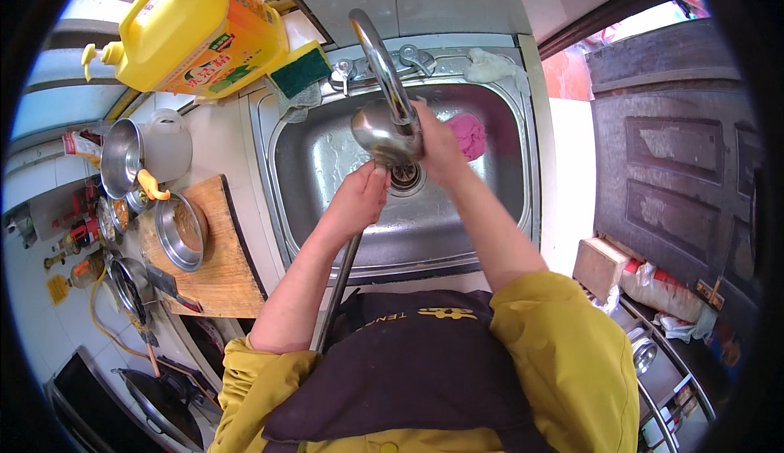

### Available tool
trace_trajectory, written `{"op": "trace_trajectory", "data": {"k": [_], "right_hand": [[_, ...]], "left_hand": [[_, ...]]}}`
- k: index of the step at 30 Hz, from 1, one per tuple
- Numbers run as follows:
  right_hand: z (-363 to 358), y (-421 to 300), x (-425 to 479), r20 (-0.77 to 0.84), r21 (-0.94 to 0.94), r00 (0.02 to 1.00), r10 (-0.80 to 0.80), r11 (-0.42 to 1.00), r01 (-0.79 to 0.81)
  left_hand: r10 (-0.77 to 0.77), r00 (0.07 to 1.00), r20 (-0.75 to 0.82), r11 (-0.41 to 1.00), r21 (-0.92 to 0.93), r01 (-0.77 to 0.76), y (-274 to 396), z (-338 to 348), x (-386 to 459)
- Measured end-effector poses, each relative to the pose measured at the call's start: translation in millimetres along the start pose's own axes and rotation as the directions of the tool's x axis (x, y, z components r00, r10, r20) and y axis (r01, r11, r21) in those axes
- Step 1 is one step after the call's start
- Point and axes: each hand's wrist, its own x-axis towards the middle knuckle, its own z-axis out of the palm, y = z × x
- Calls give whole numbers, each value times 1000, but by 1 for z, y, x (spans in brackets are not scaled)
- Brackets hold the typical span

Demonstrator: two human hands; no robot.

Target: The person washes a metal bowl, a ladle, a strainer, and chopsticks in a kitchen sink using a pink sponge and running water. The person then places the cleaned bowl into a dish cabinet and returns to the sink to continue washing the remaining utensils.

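A stainless steel ladle [375,131] is held bowl-up-front over the sink [484,226], under the end of the curved chrome faucet [381,61]. My right hand [438,147] grips the bowl's right side, its fingers partly hidden by the faucet. At the bowl's near edge, my left hand [360,199] has its fingers closed on the ladle. A long dark metal handle runs from beneath my left hand toward my apron. Below the bowl shows the drain [405,179]. A crumpled pink cloth [468,136] lies in the sink, right of my right hand.
A yellow detergent jug [196,30] and a green-and-yellow sponge [300,70] stand at the back left. On the left counter, a cutting board [229,251] carries a metal bowl [179,229] and a cleaver [162,281]. A white rag [490,64] rests on the sink's back-right corner.
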Motion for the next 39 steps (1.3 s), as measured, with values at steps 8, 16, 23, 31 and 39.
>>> {"op": "trace_trajectory", "data": {"k": [8,16,23,31,39], "right_hand": [[22,-29,-39,-234,-605,957,-170,796,-7],[10,12,-37,-402,96,911,93,994,-59],[13,-36,-31,-328,-598,934,-140,796,-91],[-3,-33,-14,-139,-835,967,-214,550,2],[10,-11,-37,-296,-494,902,-316,859,139]], "left_hand": [[96,983,-154,563,823,75,-8,32,-2],[-212,977,-16,923,-333,194,5,13,28],[-292,949,-120,918,-314,243,8,8,30],[-186,964,-190,962,-236,139,1,17,29],[-238,969,-68,921,-332,203,-2,13,33]]}}
